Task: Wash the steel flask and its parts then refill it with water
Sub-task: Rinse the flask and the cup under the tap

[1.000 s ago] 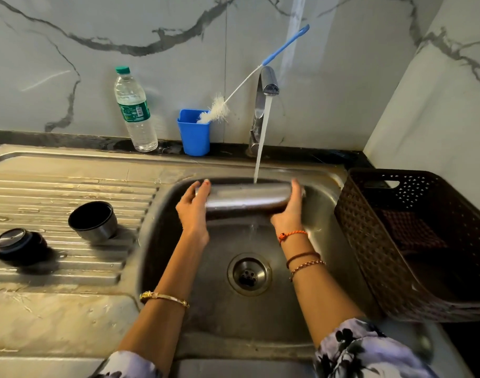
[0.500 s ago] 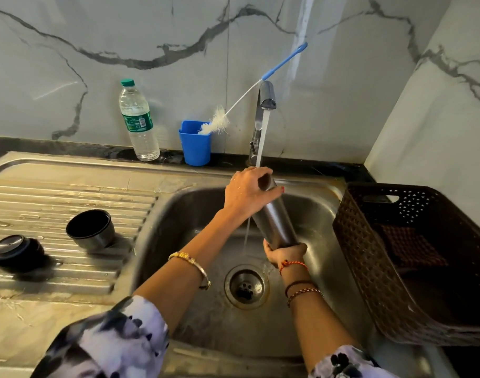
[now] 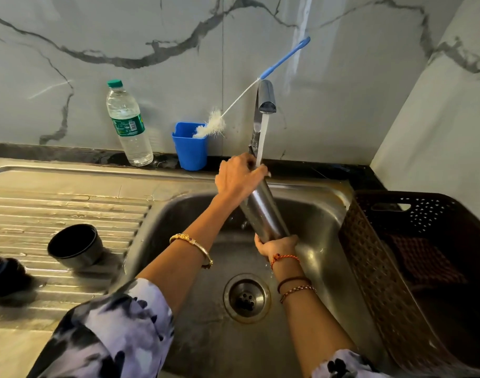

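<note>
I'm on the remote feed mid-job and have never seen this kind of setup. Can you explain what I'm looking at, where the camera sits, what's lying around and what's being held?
There is no machine here: a person works with two bare hands, filmed by one wide camera on their head looking down at a steel sink. The left hand grips the top of the steel flask, and the right hand grips its bottom end. The flask is tilted over the basin, its top under the running tap. On the draining board to the left lie a cup and a dark lid. Against the wall stand a plastic water bottle and a blue holder with a bottle brush. A brown basket sits to the right.
</note>
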